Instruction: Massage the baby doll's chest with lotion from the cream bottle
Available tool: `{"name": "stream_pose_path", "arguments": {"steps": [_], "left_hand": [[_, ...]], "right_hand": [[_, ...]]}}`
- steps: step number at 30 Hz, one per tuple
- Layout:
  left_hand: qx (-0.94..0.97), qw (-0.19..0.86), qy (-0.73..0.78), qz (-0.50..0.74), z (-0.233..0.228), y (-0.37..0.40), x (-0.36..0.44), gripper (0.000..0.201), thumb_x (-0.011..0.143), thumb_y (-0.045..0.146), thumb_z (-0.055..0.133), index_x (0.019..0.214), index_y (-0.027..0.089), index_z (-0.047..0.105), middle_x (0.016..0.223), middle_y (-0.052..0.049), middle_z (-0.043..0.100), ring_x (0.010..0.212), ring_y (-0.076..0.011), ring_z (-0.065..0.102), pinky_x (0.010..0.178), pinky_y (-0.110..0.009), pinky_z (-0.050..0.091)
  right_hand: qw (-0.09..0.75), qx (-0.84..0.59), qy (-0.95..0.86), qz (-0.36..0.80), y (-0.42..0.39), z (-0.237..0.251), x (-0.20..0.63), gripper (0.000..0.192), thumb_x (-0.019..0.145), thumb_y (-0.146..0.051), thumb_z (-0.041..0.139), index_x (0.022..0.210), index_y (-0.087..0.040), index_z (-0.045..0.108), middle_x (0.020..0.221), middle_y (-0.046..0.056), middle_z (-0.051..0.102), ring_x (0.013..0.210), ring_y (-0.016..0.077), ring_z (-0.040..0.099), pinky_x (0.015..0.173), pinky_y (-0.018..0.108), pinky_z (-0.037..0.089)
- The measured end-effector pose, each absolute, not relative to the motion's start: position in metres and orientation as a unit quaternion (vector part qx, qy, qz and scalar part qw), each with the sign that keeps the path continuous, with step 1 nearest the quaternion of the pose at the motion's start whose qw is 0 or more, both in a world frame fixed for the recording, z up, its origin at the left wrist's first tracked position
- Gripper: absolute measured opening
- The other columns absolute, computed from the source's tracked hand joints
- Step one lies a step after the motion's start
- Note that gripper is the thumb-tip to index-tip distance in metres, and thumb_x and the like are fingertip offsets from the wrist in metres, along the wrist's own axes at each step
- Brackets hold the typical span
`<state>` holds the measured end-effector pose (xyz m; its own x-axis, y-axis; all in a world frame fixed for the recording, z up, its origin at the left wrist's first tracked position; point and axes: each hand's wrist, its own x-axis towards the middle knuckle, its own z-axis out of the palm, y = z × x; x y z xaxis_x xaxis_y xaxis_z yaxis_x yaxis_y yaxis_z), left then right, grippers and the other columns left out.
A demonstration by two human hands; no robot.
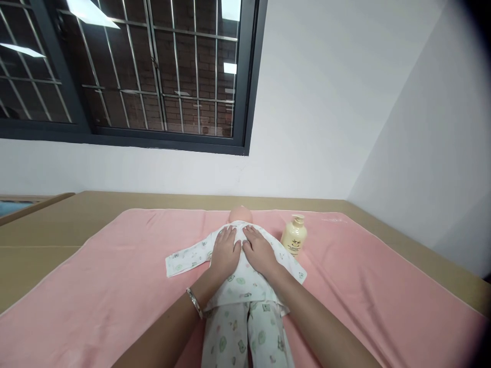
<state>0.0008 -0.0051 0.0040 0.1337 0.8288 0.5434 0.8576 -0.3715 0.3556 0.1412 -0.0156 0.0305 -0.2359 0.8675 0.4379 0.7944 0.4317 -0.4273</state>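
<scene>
Left hand (225, 252) and right hand (260, 250), both flat and open, rest on the dressed doll (240, 286).
Likely light; clothing soft and loose, so take hold around the torso, not the cloth.

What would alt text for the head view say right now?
Both hands, left hand and right hand, lie flat side by side on the chest of a baby doll dressed in a printed white outfit, lying face up on a pink towel. A cream pump bottle stands beside the doll's shoulder.
</scene>
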Motion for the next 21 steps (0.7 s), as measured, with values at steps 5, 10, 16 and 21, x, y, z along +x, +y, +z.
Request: {"name": "stream_pose_path", "arguments": {"steps": [5,10,16,21], "left_hand": [[-0.752,0.022,-0.563,-0.343,0.005,-0.006,0.002,0.047,0.093,0.025,0.035,0.133,0.008,0.052,0.143,-0.015,0.049,0.137,-0.0267,0.04,0.115,-0.046,0.03],[-0.756,0.031,-0.558,-0.343,0.003,-0.006,0.001,0.047,0.093,0.026,0.034,0.134,0.009,0.051,0.144,-0.015,0.048,0.137,-0.0276,0.039,0.114,-0.048,0.03],[-0.759,0.05,-0.558,-0.331,0.005,-0.007,0.001,0.046,0.094,0.026,0.034,0.133,0.011,0.051,0.142,-0.014,0.051,0.135,-0.0275,0.041,0.113,-0.047,0.031],[-0.766,0.099,-0.555,-0.31,0.013,-0.014,0.004,0.04,0.094,0.02,0.033,0.123,0.008,0.057,0.13,-0.016,0.06,0.125,-0.0282,0.051,0.109,-0.045,0.036]], "right_hand": [[0.328,-0.517,-0.787,0.074,-0.011,0.023,0.143,0.05,0.093,-0.024,0.035,0.14,-0.009,0.047,0.149,0.011,0.042,0.141,0.0202,0.031,0.117,0.037,0.022],[0.331,-0.525,-0.781,0.069,-0.012,0.021,0.141,0.05,0.093,-0.024,0.035,0.141,-0.011,0.046,0.149,0.01,0.042,0.141,0.0204,0.032,0.117,0.039,0.024],[0.317,-0.549,-0.773,0.041,-0.021,0.028,0.138,0.049,0.094,-0.026,0.035,0.137,-0.01,0.05,0.144,0.011,0.049,0.137,0.0218,0.038,0.114,0.036,0.029],[0.286,-0.6,-0.747,0.005,-0.029,0.032,0.134,0.045,0.096,-0.03,0.034,0.13,-0.012,0.056,0.136,0.014,0.055,0.131,0.0259,0.045,0.107,0.039,0.036]]}}
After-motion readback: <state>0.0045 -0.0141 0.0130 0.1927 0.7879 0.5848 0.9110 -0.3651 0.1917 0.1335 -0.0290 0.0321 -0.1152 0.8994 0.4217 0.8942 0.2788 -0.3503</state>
